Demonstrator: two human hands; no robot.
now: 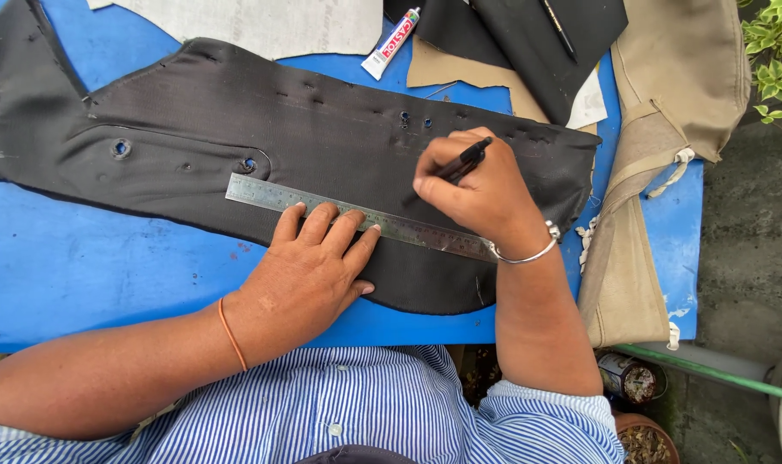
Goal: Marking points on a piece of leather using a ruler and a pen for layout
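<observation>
- Right hand [475, 191]: fingers [442, 163] pinched narrow round a black pen [456, 167], tip down on the black fabric piece [236, 129] just above the ruler's upper edge. Silver bangle [528, 253] on that wrist.
- Left hand [309, 275]: flat, fingers [344, 232] spread wide, holding nothing; fingertips press on the steel ruler [357, 216], palm rests on the fabric below it. Orange band [230, 331] on the wrist.
- Ruler lies slanted across the lower-right part of the fabric, from nr a round eyelet [248, 163] at its left end to under the right wrist.
- Fabric piece: long, curved outline, spread flat on the blue surface [64, 266], centre of view; several punched holes & small slits along its top edge, 2nd eyelet [120, 148] further left.
- Progress, as a judgement: ruler set & pinned, pen at the edge, so marking looks underway. No drawn line can be made out on the dark cloth, so can't tell how much is marked. Holes & eyelets already in place.
- Around: glue tube [391, 43] at top, grey-white sheet [262, 21] top left, tan card [451, 69] & more black pieces [528, 43] top right, beige canvas cover [657, 172] draped over the right edge.
- Off the surface: green pipe [709, 371], a can [627, 378], leaves [773, 51] in the corner.
</observation>
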